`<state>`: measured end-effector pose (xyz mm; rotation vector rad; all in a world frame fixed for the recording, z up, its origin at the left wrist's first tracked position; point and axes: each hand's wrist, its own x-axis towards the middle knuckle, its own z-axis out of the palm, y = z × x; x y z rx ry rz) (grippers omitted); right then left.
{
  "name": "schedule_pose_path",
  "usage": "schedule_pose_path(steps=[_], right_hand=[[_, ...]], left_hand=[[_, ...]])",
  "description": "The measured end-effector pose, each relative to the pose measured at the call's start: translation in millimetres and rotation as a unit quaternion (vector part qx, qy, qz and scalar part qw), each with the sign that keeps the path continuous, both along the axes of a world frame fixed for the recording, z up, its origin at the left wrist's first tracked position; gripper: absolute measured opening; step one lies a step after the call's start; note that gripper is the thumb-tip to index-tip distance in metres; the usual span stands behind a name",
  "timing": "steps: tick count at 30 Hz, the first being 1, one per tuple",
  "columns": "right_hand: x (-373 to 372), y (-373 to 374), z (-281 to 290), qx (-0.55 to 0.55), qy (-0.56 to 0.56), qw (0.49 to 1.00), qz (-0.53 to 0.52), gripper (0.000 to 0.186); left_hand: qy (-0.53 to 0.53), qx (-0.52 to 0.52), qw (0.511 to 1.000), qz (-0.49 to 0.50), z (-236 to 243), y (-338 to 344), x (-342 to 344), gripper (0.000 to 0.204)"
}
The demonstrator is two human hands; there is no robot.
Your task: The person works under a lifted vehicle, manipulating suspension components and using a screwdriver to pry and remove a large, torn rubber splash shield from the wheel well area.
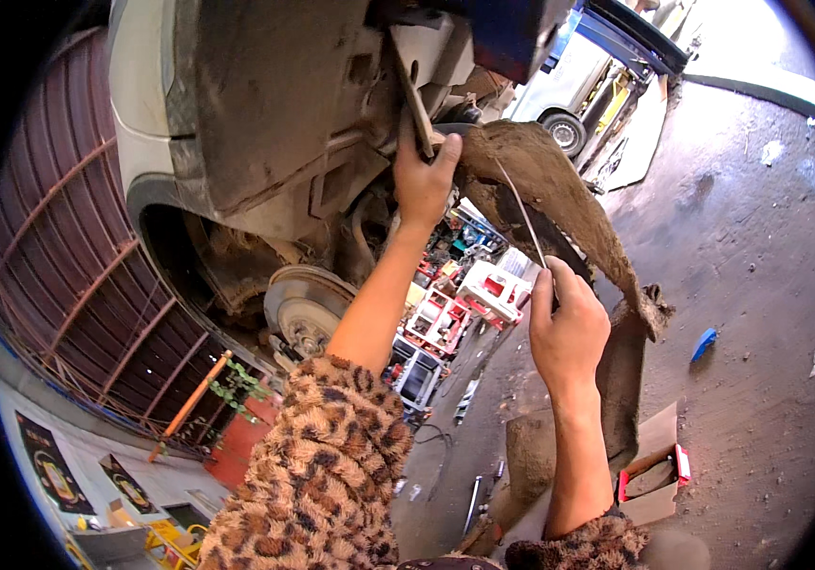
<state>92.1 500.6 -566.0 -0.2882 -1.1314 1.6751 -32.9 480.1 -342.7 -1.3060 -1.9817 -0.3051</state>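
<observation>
A vehicle is raised overhead, its dirty underside panel above my arms. A bare brake disc shows in the wheel arch, left of my left forearm. My left hand reaches up to the underbody, closed around the lower end of a dirty flat strip, its fingers partly hidden. A mud-caked, bent liner-like panel hangs down from the underbody. My right hand is closed on a thin, pale, slightly bent rod, whose upper part lies in front of the panel.
Red and white machines or tool cases stand on the floor beyond my hands. An opened cardboard box and a blue object lie at right. A white vehicle is farther back. A red-brown ribbed wall curves along the left.
</observation>
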Motion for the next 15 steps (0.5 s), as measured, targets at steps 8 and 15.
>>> schedule_pose_path(steps=[8, 15], right_hand=[[22, -5, 7, 0.056, -0.034, 0.998, -0.020, 0.021], [29, 4, 3, 0.073, -0.048, 0.994, -0.062, 0.021]], left_hand=[[0.018, 0.158, 0.986, -0.046, -1, -12, -62, 0.067], [-0.047, 0.153, 0.987, 0.003, 8, -4, -60, 0.047]])
